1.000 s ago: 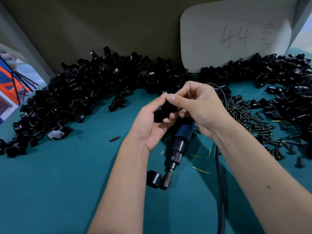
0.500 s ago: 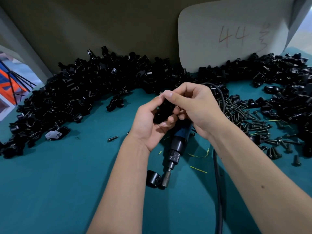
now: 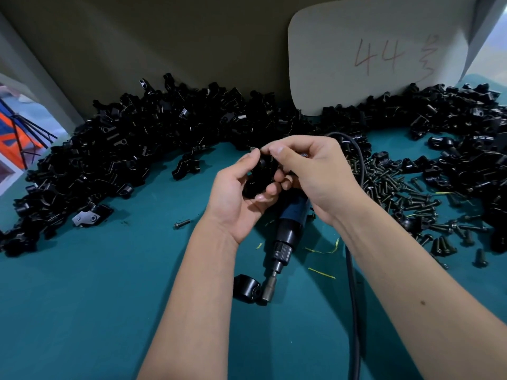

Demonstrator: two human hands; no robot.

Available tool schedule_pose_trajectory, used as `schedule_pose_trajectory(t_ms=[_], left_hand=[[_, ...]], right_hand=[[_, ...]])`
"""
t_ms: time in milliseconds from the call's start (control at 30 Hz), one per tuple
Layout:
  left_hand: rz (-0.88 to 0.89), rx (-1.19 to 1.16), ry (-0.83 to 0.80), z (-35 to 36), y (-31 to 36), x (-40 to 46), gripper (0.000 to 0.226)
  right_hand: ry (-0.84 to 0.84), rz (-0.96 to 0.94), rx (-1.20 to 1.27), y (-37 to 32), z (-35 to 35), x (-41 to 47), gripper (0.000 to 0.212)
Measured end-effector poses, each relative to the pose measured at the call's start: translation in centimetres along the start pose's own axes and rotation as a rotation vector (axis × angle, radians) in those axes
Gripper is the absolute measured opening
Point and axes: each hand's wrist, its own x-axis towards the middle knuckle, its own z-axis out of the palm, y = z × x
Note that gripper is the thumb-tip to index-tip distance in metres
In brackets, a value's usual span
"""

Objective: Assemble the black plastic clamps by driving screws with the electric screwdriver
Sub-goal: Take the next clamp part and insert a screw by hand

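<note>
Head view shows both hands raised over the teal counter [image 3: 96,311], working one black clamp [image 3: 259,176] between them. The left hand [image 3: 236,196] cradles the clamp with its fingers [image 3: 267,191] curled under and around it; the right hand [image 3: 315,171] pinches at the clamp's upper edge with thumb and forefinger, though whether a screw sits between those fingertips is hidden. Just below the fingers lies the electric screwdriver [image 3: 289,229], untouched, its bit end resting against a loose clamp ring [image 3: 246,290], its cable [image 3: 354,297] trailing under the right forearm. Right of the fingers, within easy reach, is the scatter of screws [image 3: 406,198]; beyond and left of them the heap of clamp parts [image 3: 137,149] curves along the back wall. One stray screw [image 3: 181,223] lies left of the left wrist.

As I read it, the halves are being mated before driving. Doing this well likely means lining the holes up squarely, seating the screw straight by hand, and keeping the left grip firm so nothing twists when the driver comes up.
</note>
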Motion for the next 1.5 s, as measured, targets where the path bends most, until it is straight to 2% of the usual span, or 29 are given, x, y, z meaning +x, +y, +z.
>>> schedule_pose_trajectory(t_ms=[133, 200, 267, 333, 400, 567, 667, 733, 867, 1000, 1167, 1300, 1500], left_hand=[[-0.013, 0.022, 0.033, 0.1, -0.2, -0.1, 0.022], [-0.013, 0.005, 0.032, 0.2, -0.1, -0.1, 0.024], [-0.01, 0.012, 0.03, 0.1, 0.0, 0.0, 0.024], [-0.008, 0.031, 0.035, 0.2, -0.1, -0.1, 0.023], [-0.006, 0.031, 0.036, 0.3, -0.2, -0.2, 0.023], [-0.008, 0.007, 0.014, 0.1, 0.0, -0.1, 0.027], [-0.013, 0.036, -0.011, 0.2, -0.2, -0.1, 0.036], [-0.014, 0.015, -0.023, 0.3, -0.2, -0.2, 0.042], [0.018, -0.053, 0.012, 0.0, 0.1, -0.2, 0.028], [0.086, 0.083, -0.009, -0.1, 0.0, -0.2, 0.016], [0.148, 0.155, 0.018, -0.2, -0.1, -0.2, 0.01], [0.202, 0.151, 0.044, -0.1, -0.3, 0.0, 0.017], [0.258, 0.127, 0.063, -0.4, -0.3, 0.1, 0.026]], right_hand=[[0.107, 0.001, -0.019, 0.4, 0.4, -0.1, 0.021], [0.053, -0.012, -0.004, 0.2, 0.3, -0.1, 0.013], [0.03, -0.022, -0.028, 0.0, 0.3, -0.1, 0.016], [0.086, -0.006, -0.051, 0.1, 0.5, -0.1, 0.014], [0.148, 0.01, -0.047, 0.3, 0.7, -0.2, 0.021], [0.04, -0.009, -0.036, -0.1, 0.3, -0.1, 0.014], [0.133, 0.034, -0.048, 0.0, 0.3, -0.3, 0.027], [0.166, 0.061, 0.044, -0.1, 0.4, -0.4, 0.032], [0.108, 0.005, 0.057, -0.5, 0.6, -0.3, 0.012], [0.055, -0.026, 0.007, -0.5, 0.8, -0.2, 0.016], [0.071, -0.065, -0.028, -0.7, 0.2, 0.0, 0.007], [0.07, -0.127, -0.112, -0.5, 0.2, 0.1, 0.011], [0.032, -0.136, -0.068, -0.5, 0.0, 0.1, 0.014]])
